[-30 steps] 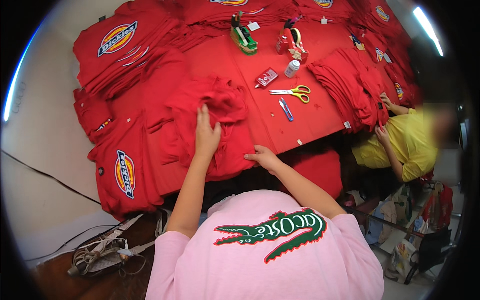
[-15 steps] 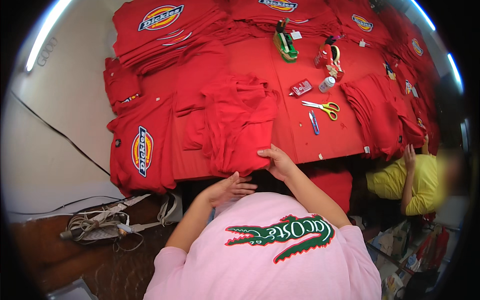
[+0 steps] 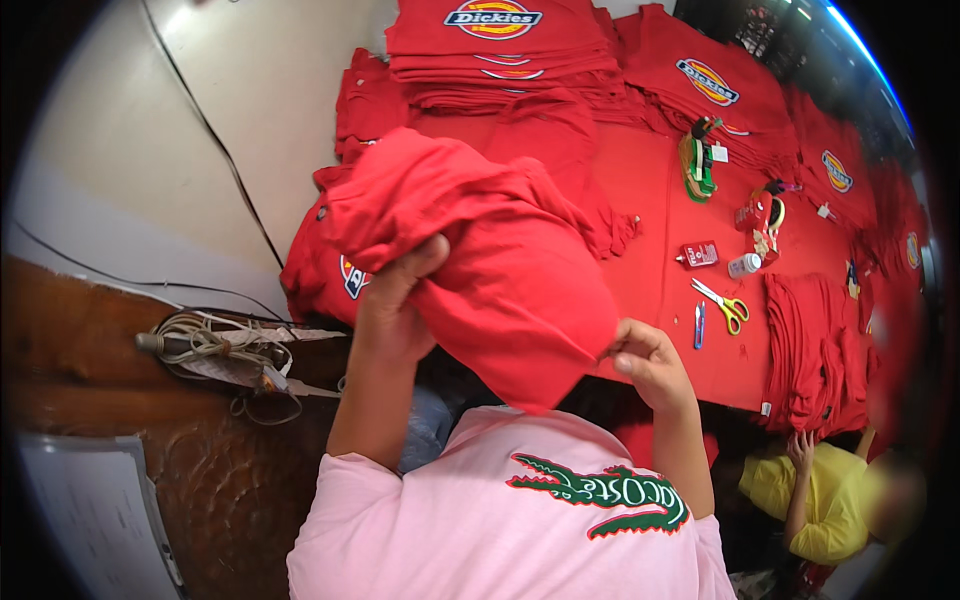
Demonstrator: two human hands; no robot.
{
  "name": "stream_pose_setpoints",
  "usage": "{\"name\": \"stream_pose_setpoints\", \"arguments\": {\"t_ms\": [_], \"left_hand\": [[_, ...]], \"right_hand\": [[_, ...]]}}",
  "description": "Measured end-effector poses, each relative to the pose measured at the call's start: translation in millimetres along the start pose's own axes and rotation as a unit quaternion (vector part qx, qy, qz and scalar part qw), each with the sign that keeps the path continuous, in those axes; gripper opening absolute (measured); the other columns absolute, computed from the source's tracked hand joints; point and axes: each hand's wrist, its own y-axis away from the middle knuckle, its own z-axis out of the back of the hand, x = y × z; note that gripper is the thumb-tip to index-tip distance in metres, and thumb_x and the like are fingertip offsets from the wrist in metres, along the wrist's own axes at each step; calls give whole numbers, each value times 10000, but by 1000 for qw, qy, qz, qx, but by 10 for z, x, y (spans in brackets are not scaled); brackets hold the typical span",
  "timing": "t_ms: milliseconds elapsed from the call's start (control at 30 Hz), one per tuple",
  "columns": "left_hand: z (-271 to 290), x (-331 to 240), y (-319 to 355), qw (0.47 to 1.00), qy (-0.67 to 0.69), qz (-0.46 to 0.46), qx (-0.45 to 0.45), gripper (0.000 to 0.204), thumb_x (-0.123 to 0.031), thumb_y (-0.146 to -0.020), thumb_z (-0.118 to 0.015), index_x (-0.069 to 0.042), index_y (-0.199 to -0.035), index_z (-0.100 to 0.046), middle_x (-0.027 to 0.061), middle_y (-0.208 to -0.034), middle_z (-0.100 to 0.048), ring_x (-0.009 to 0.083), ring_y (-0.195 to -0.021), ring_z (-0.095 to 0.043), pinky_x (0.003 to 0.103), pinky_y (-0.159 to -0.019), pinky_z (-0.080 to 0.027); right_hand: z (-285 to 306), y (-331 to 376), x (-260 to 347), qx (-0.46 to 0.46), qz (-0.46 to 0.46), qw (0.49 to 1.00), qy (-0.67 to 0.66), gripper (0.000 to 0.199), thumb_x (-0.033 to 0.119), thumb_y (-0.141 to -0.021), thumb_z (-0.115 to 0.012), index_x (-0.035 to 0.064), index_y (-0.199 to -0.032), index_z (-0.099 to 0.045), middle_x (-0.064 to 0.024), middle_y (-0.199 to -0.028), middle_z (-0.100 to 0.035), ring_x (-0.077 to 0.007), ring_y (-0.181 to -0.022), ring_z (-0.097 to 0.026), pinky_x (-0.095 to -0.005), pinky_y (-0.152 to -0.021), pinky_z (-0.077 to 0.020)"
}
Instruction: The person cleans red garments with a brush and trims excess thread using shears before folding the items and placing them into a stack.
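Observation:
A bunched red shirt (image 3: 510, 270) is held up in front of me, raised above the near edge of the table. My left hand (image 3: 408, 285) grips it from underneath on the left side, thumb on top and the other fingers hidden by cloth. At the shirt's lower right edge, my right hand (image 3: 650, 362) pinches the fabric between thumb and fingers. Behind the raised shirt, another red shirt with a round printed emblem (image 3: 352, 278) lies partly covered at the table's left end.
On the red-covered table (image 3: 640, 220) lie yellow-handled scissors (image 3: 722, 305), blue thread snips (image 3: 699, 326), a red box (image 3: 699, 254), a white bottle (image 3: 744, 265) and a green tape dispenser (image 3: 697, 165). Folded red shirts (image 3: 500, 55) are stacked behind. A person in yellow (image 3: 815, 495) works at right.
Both hands have lifted the red shirt off the table toward me. My left hand has gone from open beside it to gripping it. The view has turned left.

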Motion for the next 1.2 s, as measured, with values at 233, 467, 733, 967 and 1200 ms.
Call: {"name": "stream_pose_setpoints", "arguments": {"t_ms": [233, 467, 733, 967, 1200], "left_hand": [[166, -622, -255, 960, -111, -177, -188, 460, -217, -956, -742, 20, -1338, -644, 147, -1321, -693, 274, -1207, -675, 439, -1038, -545], [353, -1010, 15, 858, -165, -390, -289, 568, -266, -909, -713, 63, -1364, -623, 201, -1467, -595, 331, -1362, -559, 467, -1143, -452], [910, -1049, 721, 814, -217, -384, -379, 559, -253, -896, -697, 48, -1363, -636, 188, -1468, -599, 321, -1369, -552, 453, -1155, -436], [1029, -948, 814, 832, -218, -348, -374, 562, -259, -902, -686, 44, -1372, -632, 188, -1472, -596, 321, -1373, -549, 452, -1159, -433], [618, -718, 144, 873, -169, -326, -322, 565, -265, -908, -676, 40, -1382, -627, 188, -1477, -592, 322, -1377, -546, 452, -1162, -430]], "right_hand": [[754, 38, -719, -314, -134, 940, -1, 269, 191, -1041, -613, 18, -1244, -645, -124, -1206, -722, -202, -1043, -703, -323, -873, -541], [1720, -617, -1373, -455, -46, 884, -91, 426, 136, -1045, -574, -13, -1437, -497, -169, -1220, -698, -256, -1083, -694, -368, -894, -561], [1709, -1827, -1218, -439, -92, 894, -5, 407, 158, -964, -745, -42, -1296, -620, -169, -1299, -686, -267, -1203, -663, -399, -1000, -546], [1585, -1692, -1269, -315, -53, 933, -168, 350, 101, -935, -762, -27, -1244, -661, -127, -1221, -733, -255, -1150, -701, -401, -1024, -558], [1557, 5, -1221, -155, -49, 919, -359, 573, 72, -757, -703, -79, -1304, -623, -212, -1316, -698, -346, -1195, -692, -514, -1101, -522]]}}
